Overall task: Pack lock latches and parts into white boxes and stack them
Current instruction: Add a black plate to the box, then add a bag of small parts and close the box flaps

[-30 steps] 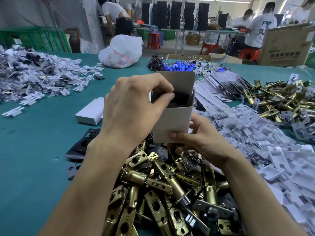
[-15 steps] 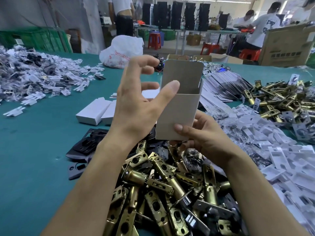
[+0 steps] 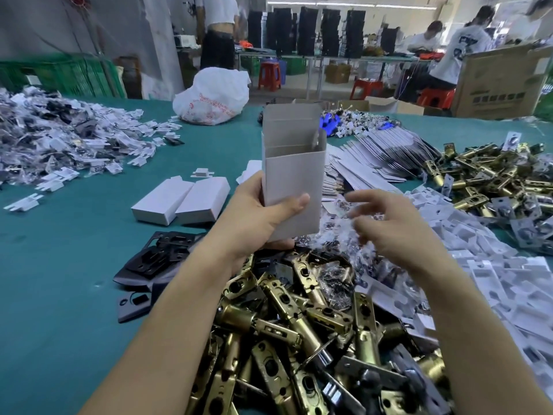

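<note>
Now the white box (image 3: pixel 294 175) has passed to the left hand (image 3: pixel 254 214), gripped upright above the latch pile (image 3: pixel 284 339); the right hand (image 3: pixel 386 232) (blurred, fingers loose, empty) seemingly heads for bagged parts (image 3: pixel 336 280) next.

I stand at a big table under a teal cloth (image 3: pixel 59 280). Grey wall (image 3: pixel 125 31) back left, green crates (image 3: pixel 59 74) stacked against it. Ahead of me is a long workbench (image 3: pixel 329 56) with black stacks (image 3: pixel 308 31) on top and red plastic stools (image 3: pixel 269 76) on the pale floor (image 3: pixel 293 92) below. Fluorescent tubes (image 3: pixel 344 3) lit overhead. Brown cardboard carton (image 3: pixel 502 82) far right, with a seated worker in a white shirt (image 3: pixel 460 52) beside it.
</note>
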Motion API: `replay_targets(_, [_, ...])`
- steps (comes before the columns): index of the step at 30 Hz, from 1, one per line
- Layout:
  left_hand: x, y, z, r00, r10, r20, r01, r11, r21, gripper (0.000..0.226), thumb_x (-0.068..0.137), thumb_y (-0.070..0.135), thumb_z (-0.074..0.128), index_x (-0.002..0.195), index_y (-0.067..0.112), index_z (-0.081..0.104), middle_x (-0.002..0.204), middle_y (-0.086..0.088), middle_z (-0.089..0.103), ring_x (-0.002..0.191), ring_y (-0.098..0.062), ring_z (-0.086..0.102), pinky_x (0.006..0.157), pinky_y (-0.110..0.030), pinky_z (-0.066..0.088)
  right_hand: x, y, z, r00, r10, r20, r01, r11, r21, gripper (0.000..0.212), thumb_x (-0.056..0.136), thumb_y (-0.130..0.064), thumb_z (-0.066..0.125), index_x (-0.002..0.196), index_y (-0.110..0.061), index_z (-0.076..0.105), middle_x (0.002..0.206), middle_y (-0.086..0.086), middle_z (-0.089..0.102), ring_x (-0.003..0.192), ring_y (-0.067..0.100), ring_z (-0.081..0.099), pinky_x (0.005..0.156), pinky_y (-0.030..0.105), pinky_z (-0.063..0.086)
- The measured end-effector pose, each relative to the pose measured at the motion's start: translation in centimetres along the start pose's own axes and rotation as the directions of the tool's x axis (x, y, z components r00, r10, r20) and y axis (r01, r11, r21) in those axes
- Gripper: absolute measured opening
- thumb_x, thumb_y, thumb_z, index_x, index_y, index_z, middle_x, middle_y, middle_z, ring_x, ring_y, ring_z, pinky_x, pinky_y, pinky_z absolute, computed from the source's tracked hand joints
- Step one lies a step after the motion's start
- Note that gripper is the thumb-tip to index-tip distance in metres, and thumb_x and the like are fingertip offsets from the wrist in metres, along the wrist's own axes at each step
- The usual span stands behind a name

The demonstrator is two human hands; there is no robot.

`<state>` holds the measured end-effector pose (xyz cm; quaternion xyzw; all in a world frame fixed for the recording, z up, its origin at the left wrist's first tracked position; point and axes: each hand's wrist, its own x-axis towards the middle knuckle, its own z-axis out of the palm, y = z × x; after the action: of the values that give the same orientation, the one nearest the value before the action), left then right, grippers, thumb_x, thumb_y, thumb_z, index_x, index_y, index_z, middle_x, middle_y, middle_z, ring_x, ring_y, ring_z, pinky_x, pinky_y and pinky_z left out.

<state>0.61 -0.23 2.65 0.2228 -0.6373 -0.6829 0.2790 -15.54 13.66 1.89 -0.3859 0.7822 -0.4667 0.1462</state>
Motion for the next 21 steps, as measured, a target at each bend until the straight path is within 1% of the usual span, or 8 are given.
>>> replay_targets(3, [0.3, -0.4, 0.1, 0.999, -0.019, -0.034, 0.018, 0.998, -0.054, 0.039, 0.068, 0.027, 0.081, 0.104, 0.026, 0.066, 0.107, 0.0, 0.072, 0.094, -0.024, 0.074, 0.06, -0.039, 0.062, 0.3, 1.3, -0.9, 0.994, -0.013, -0.104, -0.018, 0.957, -0.291, 0.029, 0.089, -0.013, 0.066, 0.117, -0.02, 0.067, 0.091, -0.006, 0.062, 0.079, 0.003, 0.059, 0.063, 0.021, 0.044])
replay_targets(6, [0.4, -0.4, 0.1, 0.998, -0.049, -0.041, 0.044, 0.993, -0.111, 0.048, 0.06, 0.029, 0.081, 0.105, 0.024, 0.066, 0.106, 0.0, 0.073, 0.087, -0.022, 0.076, 0.058, -0.039, 0.062, 0.1, 1.5, -0.7, 0.996, 0.081, -0.029, -0.086, 0.909, -0.407, 0.031, 0.085, -0.023, 0.074, 0.116, -0.02, 0.067, 0.083, -0.01, 0.057, 0.071, 0.003, 0.059, 0.065, 0.026, 0.047])
replay_targets(9, [0.4, -0.3, -0.1, 0.998, -0.058, -0.019, 0.056, 0.992, -0.115, 0.052, 0.059, 0.027, 0.082, 0.108, 0.021, 0.066, 0.109, -0.004, 0.072, 0.086, -0.022, 0.076, 0.056, -0.038, 0.061, 0.0, 1.3, -0.3, 0.991, 0.133, 0.025, -0.109, 0.893, -0.438, 0.033, 0.082, -0.025, 0.077, 0.113, -0.024, 0.065, 0.08, -0.009, 0.058, 0.065, 0.009, 0.063, 0.068, 0.036, 0.057])
replay_targets(14, [0.3, -0.9, 0.0, 0.995, -0.075, 0.058, 0.079, 0.995, -0.063, 0.054, 0.06, 0.027, 0.083, 0.111, 0.023, 0.067, 0.107, -0.005, 0.074, 0.087, -0.028, 0.076, 0.053, -0.038, 0.061, 0.0, 1.4, 0.2, 0.993, 0.117, -0.022, -0.115, 0.89, -0.442, 0.024, 0.085, -0.018, 0.07, 0.106, -0.027, 0.064, 0.078, -0.001, 0.065, 0.064, 0.015, 0.065, 0.071, 0.041, 0.058])
replay_targets(16, [0.4, -1.2, 0.0, 0.994, -0.089, 0.065, 0.092, 0.995, -0.042, 0.052, 0.059, 0.027, 0.083, 0.108, 0.024, 0.067, 0.108, -0.005, 0.074, 0.087, -0.028, 0.076, 0.053, -0.037, 0.061, 0.1, 1.3, 0.5, 0.998, 0.069, -0.013, -0.067, 0.893, -0.444, 0.025, 0.088, -0.012, 0.061, 0.107, -0.029, 0.062, 0.069, -0.004, 0.064, 0.058, 0.011, 0.063, 0.063, 0.037, 0.056])
replay_targets(18, [0.5, -1.3, 0.0, 0.993, -0.104, 0.058, 0.105, 0.994, -0.02, 0.052, 0.058, 0.027, 0.084, 0.107, 0.024, 0.067, 0.111, -0.007, 0.072, 0.089, -0.029, 0.076, 0.054, -0.038, 0.061, 0.2, 0.9, 0.9, 1.0, 0.017, 0.0, -0.016, 0.9, -0.435, 0.026, 0.095, -0.014, 0.05, 0.113, -0.027, 0.064, 0.068, -0.007, 0.062, 0.051, 0.004, 0.055, 0.055, 0.029, 0.047])
replay_targets(19, [0.5, -1.5, 0.0, 0.992, -0.111, 0.052, 0.112, 0.994, -0.016, 0.051, 0.059, 0.026, 0.084, 0.107, 0.024, 0.067, 0.111, -0.007, 0.072, 0.089, -0.03, 0.075, 0.055, -0.039, 0.062, 0.2, 0.7, 1.2, 1.0, 0.001, 0.013, 0.005, 0.895, -0.447, 0.025, 0.098, -0.02, 0.047, 0.115, -0.023, 0.065, 0.074, -0.005, 0.064, 0.057, 0.005, 0.055, 0.058, 0.028, 0.047])
replay_targets(21, [0.6, -1.6, -0.2, 0.991, -0.127, 0.047, 0.128, 0.992, -0.019, 0.046, 0.064, 0.022, 0.085, 0.106, 0.024, 0.068, 0.11, -0.006, 0.072, 0.089, -0.03, 0.075, 0.057, -0.042, 0.063, 0.2, 0.3, 1.8, 0.997, 0.022, 0.078, 0.021, 0.859, -0.512, 0.031, 0.097, -0.037, 0.053, 0.118, -0.017, 0.065, 0.09, 0.003, 0.068, 0.08, 0.016, 0.062, 0.077, 0.035, 0.052])
